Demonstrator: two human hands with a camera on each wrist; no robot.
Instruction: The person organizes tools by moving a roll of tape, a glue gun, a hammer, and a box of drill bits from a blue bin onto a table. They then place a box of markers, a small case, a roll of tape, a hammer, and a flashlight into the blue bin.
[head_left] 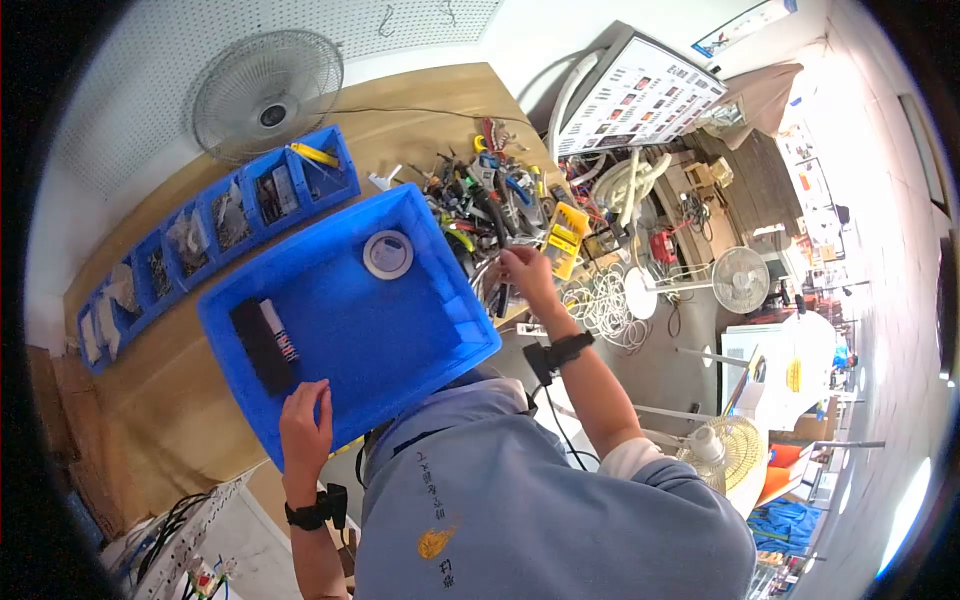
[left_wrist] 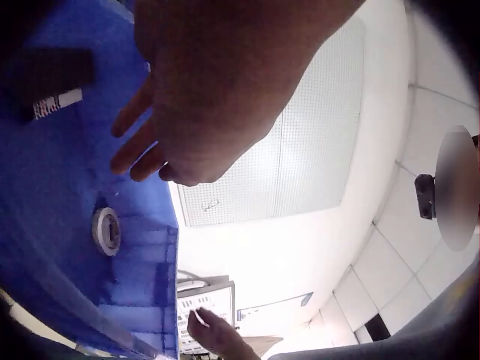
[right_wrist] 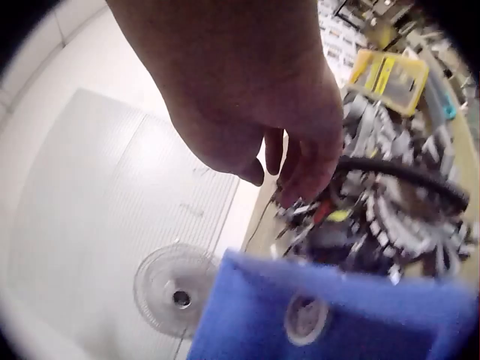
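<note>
My right hand is at the tool pile, thumb and fingers curled together around a black rod-like thing. One end of it sticks out past the fingers; the rest is hidden behind the hand. My left hand hangs with loosely bent fingers over the near left rim of a blue tray. Inside the tray, close to those fingers, lie a black oblong block and a white marker beside it. A roll of tape lies flat in the tray's far right corner.
A heap of hand tools and a yellow case sit right of the tray on the wooden table. Behind the tray runs a row of blue bins with small parts. A fan stands by the wall, a monitor beyond.
</note>
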